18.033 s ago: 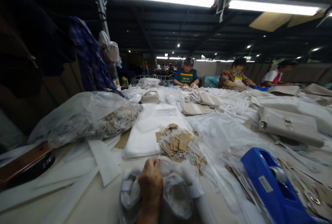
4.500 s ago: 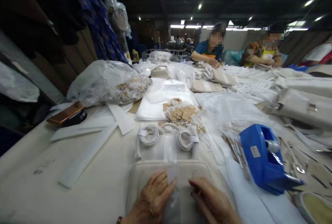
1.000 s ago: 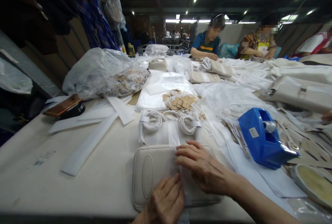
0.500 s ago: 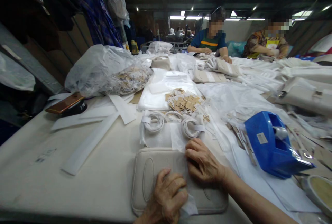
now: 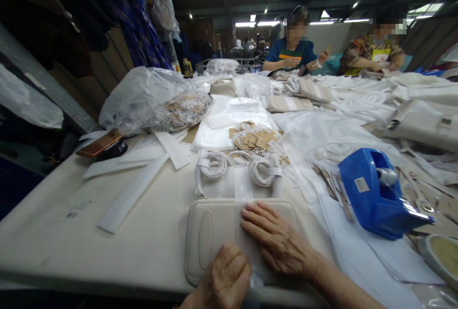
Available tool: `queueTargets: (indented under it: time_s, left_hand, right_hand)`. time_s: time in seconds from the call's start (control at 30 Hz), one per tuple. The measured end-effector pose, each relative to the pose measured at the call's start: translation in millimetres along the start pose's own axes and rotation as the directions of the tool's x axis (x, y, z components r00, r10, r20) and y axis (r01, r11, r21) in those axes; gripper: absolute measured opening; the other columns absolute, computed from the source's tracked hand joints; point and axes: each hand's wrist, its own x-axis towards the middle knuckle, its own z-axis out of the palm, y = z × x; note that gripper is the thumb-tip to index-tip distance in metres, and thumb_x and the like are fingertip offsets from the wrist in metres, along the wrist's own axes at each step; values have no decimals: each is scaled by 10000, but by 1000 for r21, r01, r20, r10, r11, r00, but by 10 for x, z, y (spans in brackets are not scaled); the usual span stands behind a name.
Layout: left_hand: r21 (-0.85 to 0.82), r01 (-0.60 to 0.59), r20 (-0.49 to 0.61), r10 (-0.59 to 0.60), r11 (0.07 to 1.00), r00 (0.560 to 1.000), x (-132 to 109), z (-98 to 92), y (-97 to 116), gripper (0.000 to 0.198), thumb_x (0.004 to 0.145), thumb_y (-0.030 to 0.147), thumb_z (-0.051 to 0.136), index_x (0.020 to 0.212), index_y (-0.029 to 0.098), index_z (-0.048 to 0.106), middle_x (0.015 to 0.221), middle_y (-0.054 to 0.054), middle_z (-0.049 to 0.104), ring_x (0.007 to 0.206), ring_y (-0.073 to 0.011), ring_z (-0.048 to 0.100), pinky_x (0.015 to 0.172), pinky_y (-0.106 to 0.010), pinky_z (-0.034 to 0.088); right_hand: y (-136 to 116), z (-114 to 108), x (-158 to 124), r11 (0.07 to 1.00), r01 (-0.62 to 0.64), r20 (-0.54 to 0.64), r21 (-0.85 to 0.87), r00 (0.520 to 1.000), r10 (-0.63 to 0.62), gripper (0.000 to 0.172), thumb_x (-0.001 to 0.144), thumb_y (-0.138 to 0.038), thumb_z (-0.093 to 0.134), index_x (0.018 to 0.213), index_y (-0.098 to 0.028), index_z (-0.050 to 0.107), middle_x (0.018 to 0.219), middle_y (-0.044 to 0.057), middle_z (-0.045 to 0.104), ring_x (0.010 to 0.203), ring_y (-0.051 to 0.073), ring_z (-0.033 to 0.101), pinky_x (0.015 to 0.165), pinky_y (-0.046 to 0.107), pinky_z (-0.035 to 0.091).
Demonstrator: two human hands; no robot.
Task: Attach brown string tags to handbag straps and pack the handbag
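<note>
One bag (image 5: pixel 227 223) lies under the right hand (image 5: pixel 279 240), fingers newly straightened, likely steadying it; left hand (image 5: pixel 229 278), eight o'clock, curled, grip unclear.

Right hand (image 5: pixel 277 240) lies flat on beige bag (image 5: pixel 201 247), left hand (image 5: pixel 229 275) curls over its near edge, two white coils (image 5: pixel 213 174) beyond it, tag pile (image 5: pixel 258 138) farther beyond, blue tape dispenser (image 5: pixel 368 204) right of it, white strips (image 5: pixel 135 194) left.

The table (image 5: pixel 143 256) bears a bag (image 5: pixel 223 221) and white strips (image 5: pixel 133 199).
</note>
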Motion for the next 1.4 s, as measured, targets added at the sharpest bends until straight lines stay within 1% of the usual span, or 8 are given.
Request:
queueTargets:
  time_s: [0.17,0.3,0.4,0.67,0.87,1.07,1.23,1.4]
  left_hand:
    - [-54,-37,201,47,998,979,105,-98,3,267,856,42,343,774,65,596,637,-72,566,646,-161,525,642,-307,490]
    - [-264,88,424,34,960,905,395,-332,-203,330,923,330,382,961,64,573,837,-121,622,849,-203,579,771,-336,513]
    - [-146,143,381,-78,979,921,500,-327,-402,319,926,195,363,1199,62,461,1167,-156,574,1168,-212,480,985,-363,421]
    - [-9,-27,551,28,1000,834,298,-138,-389,462,861,402,518,1178,66,497,1219,-157,564,1193,-274,467,1027,-410,367]
    - [8,-42,620,29,999,784,320,-229,-371,648,776,498,605,1224,54,458,1298,-181,501,1247,-309,407,1058,-433,306]
    - [28,-35,664,8,999,747,324,-244,-340,748,729,532,644,1253,43,430,1332,-196,468,1273,-323,373,1069,-446,278]
    - [30,1,693,-21,1000,720,347,-249,-318,741,738,535,633,1262,52,430,1348,-199,453,1290,-319,355,1069,-453,277]
    - [23,35,704,-41,999,709,386,-252,-334,752,709,533,663,1249,55,450,1335,-201,466,1270,-328,384,1053,-458,298]
  right_hand:
    - [37,58,-44,995,79,-13,63,997,-78,438,805,-169,386,1201,-57,536,1277,139,551,1233,267,454,1004,473,400]
    - [47,86,-60,985,72,-19,160,997,-69,434,815,-182,386,1207,-70,537,1275,133,554,1234,245,455,1021,450,385]
    - [19,50,-5,973,63,-47,220,997,-54,406,826,-171,364,1162,-77,571,1221,148,589,1220,227,466,1033,433,366]
    - [-444,63,-348,991,-23,10,129,1000,22,485,792,-125,365,1255,-56,488,1299,135,525,1270,217,395,1057,405,335]
    - [-901,465,-684,974,-111,-255,-198,965,58,457,817,-15,386,1202,-180,568,1209,69,579,1290,236,347,1125,484,125]
    - [-1085,567,-527,988,-105,-425,-114,904,47,371,930,-102,316,1002,-199,667,910,17,663,986,146,559,1107,401,213]
    - [-1226,375,-391,997,-62,-461,39,885,73,297,900,-51,338,884,-86,632,743,59,683,759,148,623,795,279,505]
    - [-1372,316,-288,988,-87,-526,129,838,143,297,894,-40,346,770,-97,610,534,43,595,551,137,577,560,225,528]
